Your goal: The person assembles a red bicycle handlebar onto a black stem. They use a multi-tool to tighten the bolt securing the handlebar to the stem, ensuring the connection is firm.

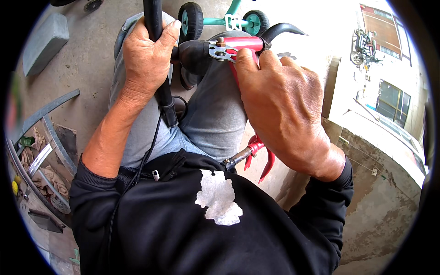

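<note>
hands working on a small red metal bike frame (245, 43)
left hand (146, 55) is clamping the smooth black tubular handlebar (158, 55); right hand (284, 105) is gripping the frame.

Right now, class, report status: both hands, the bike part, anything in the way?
Left hand gripping black handlebar. Right hand pressing on red bike frame beside a spanner. Black cable hangs across the lap.
</note>
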A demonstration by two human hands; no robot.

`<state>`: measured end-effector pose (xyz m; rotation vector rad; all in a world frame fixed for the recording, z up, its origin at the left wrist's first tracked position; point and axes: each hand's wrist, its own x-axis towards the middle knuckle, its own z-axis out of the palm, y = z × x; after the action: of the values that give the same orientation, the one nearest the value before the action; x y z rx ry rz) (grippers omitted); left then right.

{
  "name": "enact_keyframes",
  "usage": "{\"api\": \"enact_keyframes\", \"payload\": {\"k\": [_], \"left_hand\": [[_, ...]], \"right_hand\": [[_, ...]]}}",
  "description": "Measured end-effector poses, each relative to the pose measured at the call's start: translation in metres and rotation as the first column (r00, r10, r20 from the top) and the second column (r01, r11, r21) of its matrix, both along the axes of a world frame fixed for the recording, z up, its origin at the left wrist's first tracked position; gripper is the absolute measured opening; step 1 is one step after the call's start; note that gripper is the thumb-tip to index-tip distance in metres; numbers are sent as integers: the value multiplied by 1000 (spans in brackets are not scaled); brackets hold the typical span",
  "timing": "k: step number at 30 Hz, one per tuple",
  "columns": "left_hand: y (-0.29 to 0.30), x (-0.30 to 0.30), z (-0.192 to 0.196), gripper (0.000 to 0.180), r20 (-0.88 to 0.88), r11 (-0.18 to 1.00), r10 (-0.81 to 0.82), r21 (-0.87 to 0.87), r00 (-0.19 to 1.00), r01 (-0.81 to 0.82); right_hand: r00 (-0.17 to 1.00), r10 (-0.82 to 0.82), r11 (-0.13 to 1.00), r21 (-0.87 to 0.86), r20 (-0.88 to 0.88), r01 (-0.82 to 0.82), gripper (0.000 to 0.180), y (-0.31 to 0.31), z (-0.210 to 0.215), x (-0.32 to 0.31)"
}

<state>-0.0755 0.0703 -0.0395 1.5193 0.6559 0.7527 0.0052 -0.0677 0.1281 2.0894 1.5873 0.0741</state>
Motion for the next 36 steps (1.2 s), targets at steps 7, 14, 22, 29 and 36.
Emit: {"api": "enact_keyframes", "payload": {"k": [7, 14, 22, 29, 36], "left_hand": [[0, 4, -3, 19, 70, 998, 41, 46, 997, -44], [1, 0, 2, 23, 7, 1000, 8, 7, 1000, -8], [0, 0, 2, 24, 5, 1000, 11, -23, 1000, -11], [1, 0, -1, 25, 12, 1000, 14, -15, 1000, -13], [1, -1, 1, 24, 6, 1000, 4, 9, 1000, -4]], "right_hand": [[1000, -22, 999, -29, 18, 23, 20, 2, 2, -4], [1000, -21, 1000, 21, 6, 20, 23, 2, -1, -3], [1000, -22, 1000, -16, -5, 21, 24, 1, 1, 0], [1000, -11, 1000, 5, -1, 11, 22, 0, 0, -2], [1000, -9, 1000, 0, 16, 9, 21, 0, -1, -1]]}}
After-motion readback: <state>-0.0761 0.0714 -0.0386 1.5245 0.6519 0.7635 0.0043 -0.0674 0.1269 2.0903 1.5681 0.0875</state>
